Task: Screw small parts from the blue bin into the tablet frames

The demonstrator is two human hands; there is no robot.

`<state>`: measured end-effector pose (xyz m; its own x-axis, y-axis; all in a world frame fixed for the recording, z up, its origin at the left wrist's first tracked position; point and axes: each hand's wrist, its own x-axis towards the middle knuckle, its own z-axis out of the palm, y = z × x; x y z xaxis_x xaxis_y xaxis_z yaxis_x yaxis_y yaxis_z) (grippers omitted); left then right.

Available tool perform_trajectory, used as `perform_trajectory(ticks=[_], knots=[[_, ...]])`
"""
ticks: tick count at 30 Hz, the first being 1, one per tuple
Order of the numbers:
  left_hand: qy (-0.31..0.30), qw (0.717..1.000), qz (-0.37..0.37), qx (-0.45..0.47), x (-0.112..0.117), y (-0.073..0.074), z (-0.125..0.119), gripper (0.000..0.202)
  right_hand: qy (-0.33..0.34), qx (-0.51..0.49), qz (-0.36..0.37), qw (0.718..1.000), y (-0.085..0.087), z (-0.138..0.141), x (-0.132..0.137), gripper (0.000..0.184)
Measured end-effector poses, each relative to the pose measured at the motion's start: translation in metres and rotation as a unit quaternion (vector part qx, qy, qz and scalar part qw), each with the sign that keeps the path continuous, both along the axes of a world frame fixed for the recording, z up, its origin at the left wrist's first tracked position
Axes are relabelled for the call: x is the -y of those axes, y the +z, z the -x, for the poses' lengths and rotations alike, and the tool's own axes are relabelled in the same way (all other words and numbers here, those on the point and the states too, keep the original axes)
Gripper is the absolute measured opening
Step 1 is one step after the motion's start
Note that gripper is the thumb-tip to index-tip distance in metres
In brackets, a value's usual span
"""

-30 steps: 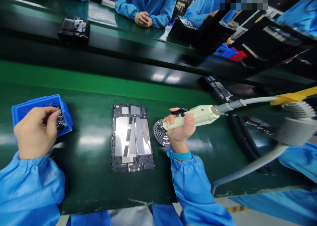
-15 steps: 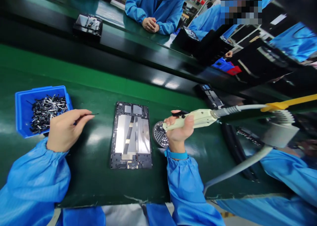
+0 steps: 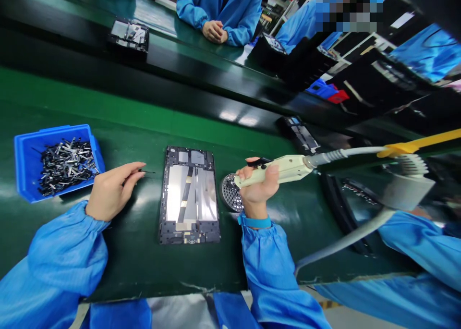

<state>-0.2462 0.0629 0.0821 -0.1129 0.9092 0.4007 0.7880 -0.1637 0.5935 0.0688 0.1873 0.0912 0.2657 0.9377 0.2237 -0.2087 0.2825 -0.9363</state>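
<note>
There's the bare left hand [image 3: 111, 192], out to the left of the flat dark metal tablet frame [image 3: 189, 197], fingers [image 3: 134, 169] pinched on a thin black pin [image 3: 147, 171] that points toward the frame! Over on the frame's right, the bare right hand [image 3: 257, 189] wraps a cream plastic electric screwdriver [image 3: 277, 171], thumb pressed along its side (a teal wristband [image 3: 255, 222] circles that wrist). Both forearms sit in gathered bright-blue sleeves [image 3: 61, 252], cuffs snug at the wrists.
</note>
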Motion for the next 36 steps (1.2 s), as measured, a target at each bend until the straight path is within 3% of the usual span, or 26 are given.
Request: perform_trajectory(ticks=[6,9,12,17,23,29,32,36], knots=[[-0.011,1.000,0.008,0.014,0.000,-0.007,-0.007,0.028,0.018,0.013,-0.034,0.999,0.027,-0.011,0.018,0.063],[-0.029,0.999,0.019,0.020,-0.001,-0.007,-0.010,0.031,0.064,0.037,-0.045,0.996,0.047,-0.009,0.053,0.061],[-0.051,0.998,0.017,0.031,-0.001,-0.005,-0.014,0.028,0.163,0.050,-0.021,0.985,0.062,0.004,0.098,0.058],[-0.066,0.997,0.017,0.043,-0.001,-0.002,-0.018,0.021,0.225,0.069,0.028,0.972,0.064,0.028,0.143,0.065],[-0.064,0.997,0.024,0.041,0.000,-0.002,-0.020,0.021,0.234,0.072,0.044,0.969,0.054,0.034,0.148,0.068],[-0.075,0.996,0.001,0.054,0.000,0.000,-0.024,0.019,0.249,0.081,0.041,0.964,0.056,0.035,0.150,0.067],[-0.111,0.991,0.002,0.078,-0.001,0.004,-0.047,0.019,0.249,0.077,0.029,0.965,0.058,0.038,0.149,0.057],[-0.240,0.965,0.046,0.096,-0.007,0.005,-0.098,0.015,0.241,0.079,0.024,0.967,0.059,0.043,0.147,0.055]])
